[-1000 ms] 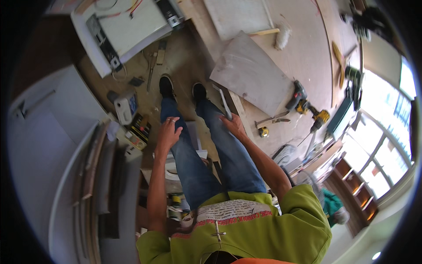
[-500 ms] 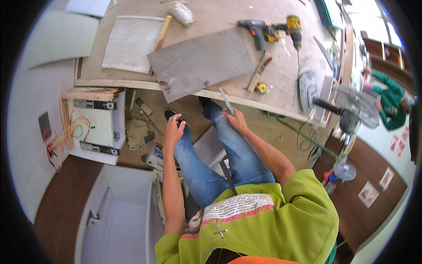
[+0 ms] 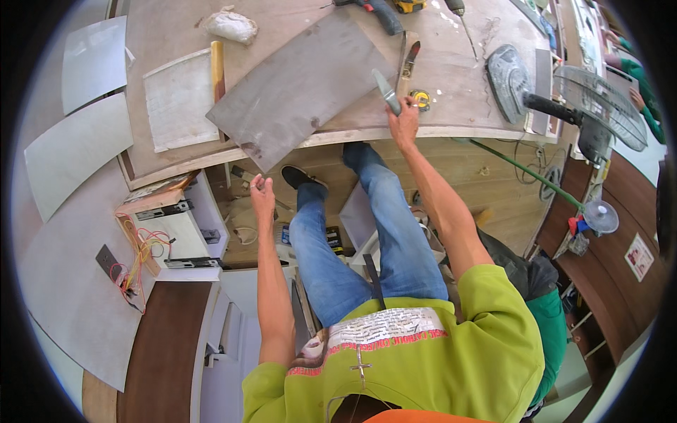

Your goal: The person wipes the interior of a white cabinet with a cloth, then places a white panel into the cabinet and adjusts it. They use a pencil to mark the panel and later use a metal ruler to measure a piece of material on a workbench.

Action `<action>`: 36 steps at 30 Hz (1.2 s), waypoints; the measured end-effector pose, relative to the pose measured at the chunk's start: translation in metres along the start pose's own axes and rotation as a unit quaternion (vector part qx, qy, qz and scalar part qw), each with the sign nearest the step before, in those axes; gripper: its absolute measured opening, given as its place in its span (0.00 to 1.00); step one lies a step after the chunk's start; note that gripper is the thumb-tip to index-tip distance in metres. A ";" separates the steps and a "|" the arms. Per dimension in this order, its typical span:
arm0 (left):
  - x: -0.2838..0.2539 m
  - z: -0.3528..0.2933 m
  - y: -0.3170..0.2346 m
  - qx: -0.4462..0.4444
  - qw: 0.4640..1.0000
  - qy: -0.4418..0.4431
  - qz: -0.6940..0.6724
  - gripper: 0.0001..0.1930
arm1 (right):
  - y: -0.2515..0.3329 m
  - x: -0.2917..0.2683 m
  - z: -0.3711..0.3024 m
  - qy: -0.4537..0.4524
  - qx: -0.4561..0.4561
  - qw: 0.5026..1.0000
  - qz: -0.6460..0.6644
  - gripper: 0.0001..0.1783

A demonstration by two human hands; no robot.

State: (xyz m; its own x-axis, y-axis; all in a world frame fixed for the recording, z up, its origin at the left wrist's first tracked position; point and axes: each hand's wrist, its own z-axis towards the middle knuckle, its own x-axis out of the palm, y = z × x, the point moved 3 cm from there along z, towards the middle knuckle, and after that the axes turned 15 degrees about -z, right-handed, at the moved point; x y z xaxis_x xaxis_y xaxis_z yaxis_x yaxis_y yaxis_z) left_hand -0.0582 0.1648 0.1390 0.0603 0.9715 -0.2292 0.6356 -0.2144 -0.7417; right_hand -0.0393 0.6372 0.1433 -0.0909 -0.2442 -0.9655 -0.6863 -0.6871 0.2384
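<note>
My right hand [image 3: 403, 121] is closed round the grey-green handle of a knife [image 3: 386, 92], its pale blade pointing up and left above the bench's front edge. Just right of that hand lies a yellow tape measure [image 3: 421, 100]. A grey rectangular sheet [image 3: 296, 88] rests aslant on the bench, one stained corner jutting past the front edge. Below that corner is my left hand [image 3: 263, 199], its fingers half curled and slightly apart, with nothing visible in them. A utility knife [image 3: 411, 59] with a dark and red handle lies by a wooden strip behind the tape measure.
The workbench [image 3: 458, 106] also carries a white panel [image 3: 176, 106], a wrapped bundle [image 3: 231, 25] and a drill [image 3: 381, 14]. At right stands a fan [image 3: 599, 113]. Left of my legs is a drawer unit [image 3: 180, 233] with loose wires [image 3: 144, 247]. Another person's green sleeve [image 3: 645, 84] shows far right.
My right hand has risen with the knife from over my knee to the bench edge, near the tape measure. My left hand has shifted slightly left, and the view has turned.
</note>
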 end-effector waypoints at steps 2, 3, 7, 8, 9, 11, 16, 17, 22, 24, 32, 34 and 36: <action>-0.006 0.014 0.001 -0.034 0.996 -0.035 -0.075 0.29 | -0.002 0.006 0.020 -0.023 0.006 0.999 -0.029 0.22; 0.000 0.016 -0.001 -0.063 0.991 -0.046 -0.110 0.31 | -0.006 0.009 0.030 -0.026 0.023 0.998 -0.043 0.22; 0.018 0.019 -0.008 -0.135 0.969 -0.074 -0.195 0.33 | -0.007 0.011 0.059 0.011 0.077 0.994 -0.077 0.22; 0.022 0.019 -0.010 -0.143 0.963 -0.076 -0.215 0.33 | -0.005 0.009 0.063 0.027 0.083 0.993 -0.084 0.21; 0.029 0.019 -0.012 -0.153 0.956 -0.074 -0.237 0.32 | -0.007 0.006 0.067 0.052 0.073 0.992 -0.092 0.21; 0.034 0.024 -0.012 -0.160 0.946 -0.081 -0.270 0.31 | -0.011 0.001 0.076 0.104 0.051 0.987 -0.110 0.22; 0.043 0.034 0.002 -0.118 0.935 -0.127 -0.310 0.29 | -0.013 -0.001 0.087 0.057 -0.023 0.991 -0.118 0.27; 0.042 0.032 0.000 -0.118 0.932 -0.133 -0.316 0.28 | -0.012 -0.001 0.088 0.058 -0.033 0.990 -0.128 0.28; 0.046 0.026 -0.017 -0.122 0.931 -0.150 -0.311 0.25 | -0.010 -0.001 0.104 0.094 -0.046 0.988 -0.118 0.31; 0.048 0.025 -0.020 -0.123 0.925 -0.161 -0.321 0.25 | -0.014 -0.006 0.105 0.052 -0.063 0.992 -0.100 0.32; 0.053 0.011 -0.028 -0.132 0.908 -0.181 -0.354 0.22 | -0.040 -0.032 0.129 0.031 -0.003 0.990 -0.141 0.33; 0.052 0.010 -0.030 -0.128 0.903 -0.192 -0.361 0.21 | -0.028 -0.040 0.136 0.008 -0.057 0.991 -0.117 0.30; 0.056 0.007 -0.025 -0.125 0.898 -0.198 -0.373 0.20 | -0.010 -0.040 0.147 0.024 -0.122 0.987 -0.100 0.30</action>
State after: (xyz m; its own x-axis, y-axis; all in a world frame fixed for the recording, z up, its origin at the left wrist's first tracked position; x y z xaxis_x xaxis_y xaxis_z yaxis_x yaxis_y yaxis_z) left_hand -0.0763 0.2244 0.1406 -0.7011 0.7124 0.0296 0.5414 0.5589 -0.6281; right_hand -0.1355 0.7543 0.1640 0.0683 -0.1150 -0.9910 -0.4925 -0.8678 0.0668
